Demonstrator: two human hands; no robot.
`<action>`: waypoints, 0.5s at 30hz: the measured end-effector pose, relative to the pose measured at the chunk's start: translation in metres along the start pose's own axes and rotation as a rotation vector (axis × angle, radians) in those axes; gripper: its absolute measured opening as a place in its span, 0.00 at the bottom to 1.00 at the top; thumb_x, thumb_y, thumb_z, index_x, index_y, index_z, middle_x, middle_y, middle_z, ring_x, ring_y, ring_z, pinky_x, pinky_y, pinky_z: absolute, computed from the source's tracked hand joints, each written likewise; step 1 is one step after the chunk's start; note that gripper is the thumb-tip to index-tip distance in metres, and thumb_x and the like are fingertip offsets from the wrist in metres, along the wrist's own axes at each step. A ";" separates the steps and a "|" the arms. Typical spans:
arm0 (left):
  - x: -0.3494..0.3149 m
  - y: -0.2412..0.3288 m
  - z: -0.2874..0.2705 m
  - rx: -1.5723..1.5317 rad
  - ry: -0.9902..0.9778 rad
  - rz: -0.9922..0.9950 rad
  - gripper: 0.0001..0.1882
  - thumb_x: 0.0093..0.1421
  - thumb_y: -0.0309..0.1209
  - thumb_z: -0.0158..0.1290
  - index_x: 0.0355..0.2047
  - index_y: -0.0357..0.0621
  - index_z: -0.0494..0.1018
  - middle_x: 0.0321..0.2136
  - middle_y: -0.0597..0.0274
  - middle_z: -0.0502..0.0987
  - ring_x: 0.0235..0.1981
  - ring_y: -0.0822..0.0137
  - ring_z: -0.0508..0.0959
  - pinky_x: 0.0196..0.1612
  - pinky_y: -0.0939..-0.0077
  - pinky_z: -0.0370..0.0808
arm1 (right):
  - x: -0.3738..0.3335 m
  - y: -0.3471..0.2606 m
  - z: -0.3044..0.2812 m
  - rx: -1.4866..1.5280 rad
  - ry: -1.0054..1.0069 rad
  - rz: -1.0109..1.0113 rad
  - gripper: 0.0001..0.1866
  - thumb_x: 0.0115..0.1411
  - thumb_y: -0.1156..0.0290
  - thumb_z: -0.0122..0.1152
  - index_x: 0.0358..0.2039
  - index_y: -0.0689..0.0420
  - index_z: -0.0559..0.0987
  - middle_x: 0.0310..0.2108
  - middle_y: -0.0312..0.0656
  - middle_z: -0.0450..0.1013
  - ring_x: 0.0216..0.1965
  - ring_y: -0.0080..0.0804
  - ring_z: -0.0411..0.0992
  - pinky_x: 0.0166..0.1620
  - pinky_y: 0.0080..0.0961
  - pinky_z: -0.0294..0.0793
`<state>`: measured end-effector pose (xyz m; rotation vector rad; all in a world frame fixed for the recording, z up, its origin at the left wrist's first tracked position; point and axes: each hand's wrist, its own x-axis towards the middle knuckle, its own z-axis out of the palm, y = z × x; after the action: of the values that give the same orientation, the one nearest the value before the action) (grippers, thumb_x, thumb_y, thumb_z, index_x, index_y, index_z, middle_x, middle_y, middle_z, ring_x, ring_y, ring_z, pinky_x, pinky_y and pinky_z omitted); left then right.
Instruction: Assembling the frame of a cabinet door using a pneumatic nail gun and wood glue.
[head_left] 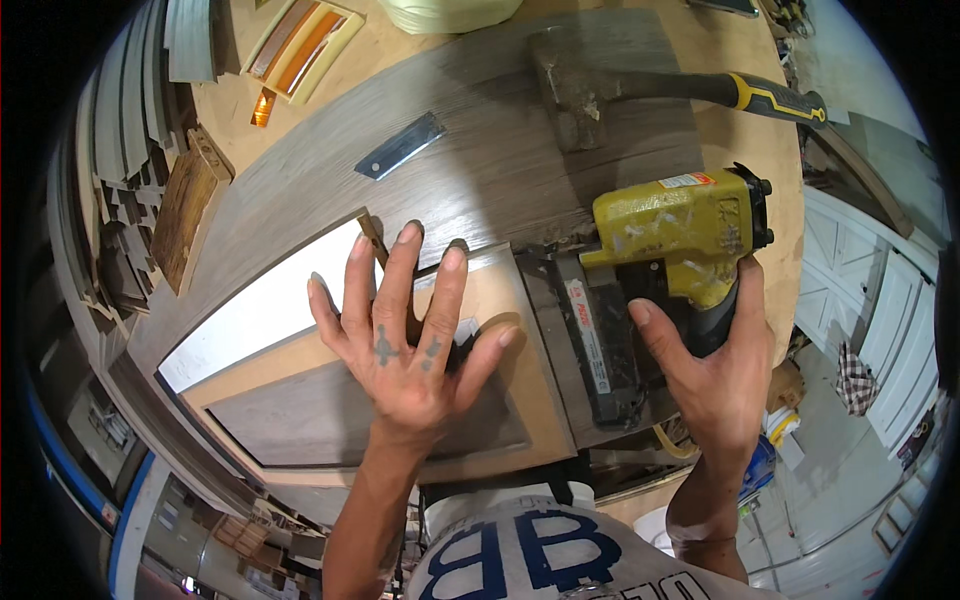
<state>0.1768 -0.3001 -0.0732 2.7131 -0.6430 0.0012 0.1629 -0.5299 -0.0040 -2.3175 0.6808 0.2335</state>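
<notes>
My left hand point(408, 350) is spread open, palm down, over a framed wooden panel point(535, 400) with a pale border and a grey inset. Its fingertips reach the panel's far edge, beside a small wood strip point(373, 238). What lies under the palm is mostly hidden. To the right, my right hand point(725, 385) is closed round the handle of a yellow-green nail gun point(672, 220). The tool's black magazine point(600, 350) points toward me alongside the panel's right edge. A white strip point(262, 312) runs along the panel's far left side.
Beneath everything is a grey wood-grain board point(490, 170) on a worktable. A hammer point(570, 95) with a black and yellow handle lies at the far right. Beyond my left hand is a flat metal blade point(400, 146). Tape rolls point(305, 50), a wood block point(192, 210) and stacked grey strips point(125, 100) sit leftward.
</notes>
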 end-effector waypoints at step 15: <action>-0.036 -0.038 -0.026 -0.311 0.060 -0.060 0.45 0.59 0.57 0.53 0.70 0.48 0.54 0.71 0.44 0.47 0.71 0.45 0.49 0.66 0.30 0.36 | -0.065 0.078 -0.036 0.233 0.162 0.289 0.25 0.63 0.62 0.63 0.55 0.65 0.73 0.46 0.44 0.76 0.46 0.31 0.73 0.51 0.28 0.72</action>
<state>0.1629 -0.2434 -0.0645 2.4214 -0.4985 -0.0290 0.0653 -0.5765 -0.0001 -2.0257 1.0683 0.0905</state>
